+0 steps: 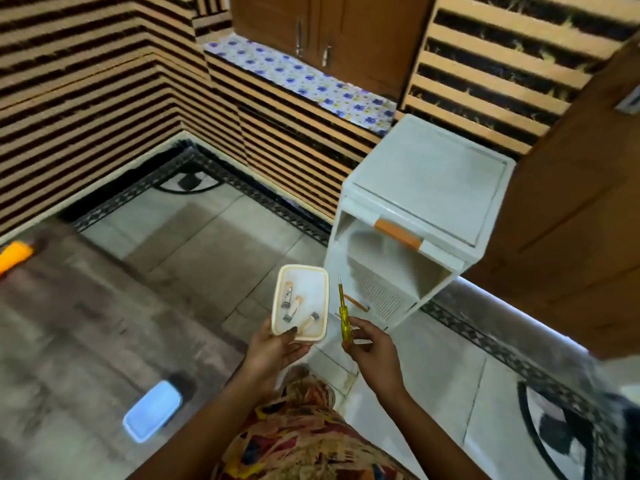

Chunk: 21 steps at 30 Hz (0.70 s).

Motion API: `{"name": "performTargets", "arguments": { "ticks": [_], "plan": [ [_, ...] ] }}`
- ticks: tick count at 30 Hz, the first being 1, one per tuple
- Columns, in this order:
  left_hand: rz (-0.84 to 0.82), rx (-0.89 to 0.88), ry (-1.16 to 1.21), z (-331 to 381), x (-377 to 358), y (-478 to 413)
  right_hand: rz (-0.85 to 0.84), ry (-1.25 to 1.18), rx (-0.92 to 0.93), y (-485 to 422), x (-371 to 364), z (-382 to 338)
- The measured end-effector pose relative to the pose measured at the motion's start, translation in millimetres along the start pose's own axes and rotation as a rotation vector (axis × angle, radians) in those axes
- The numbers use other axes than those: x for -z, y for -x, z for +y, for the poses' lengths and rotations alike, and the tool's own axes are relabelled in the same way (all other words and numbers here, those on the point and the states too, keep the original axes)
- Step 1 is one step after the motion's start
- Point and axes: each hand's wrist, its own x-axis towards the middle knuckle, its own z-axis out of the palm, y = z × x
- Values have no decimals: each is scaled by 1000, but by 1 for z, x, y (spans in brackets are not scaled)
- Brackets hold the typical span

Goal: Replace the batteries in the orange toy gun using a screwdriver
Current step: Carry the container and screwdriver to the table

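Note:
My left hand (275,349) grips the near end of an open white plastic box (313,285) that holds several batteries (289,296). My right hand (369,344) pinches the yellow handle of a screwdriver (344,315), its tip pointing up, just right of the box. An orange object (15,256), perhaps the toy gun, pokes in at the far left edge on the brown table (69,323). Most of it is out of view.
A white plastic drawer unit (422,216) stands ahead with an open compartment and an orange handle (398,233). A white lid (152,414) lies on the table at lower left. Striped walls, a flowered ledge (298,81) and a wooden door (571,216) surround the tiled floor.

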Motion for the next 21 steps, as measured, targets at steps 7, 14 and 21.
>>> {"name": "performTargets", "arguments": {
  "ticks": [7, 14, 21],
  "plan": [
    [220, -141, 272, -59, 65, 94, -341, 115, 131, 52, -33, 4],
    [487, -236, 523, -112, 133, 179, -654, 289, 238, 116, -92, -1],
    [711, -320, 724, -153, 201, 268, -913, 328, 302, 197, -177, -7]
  ]
}}
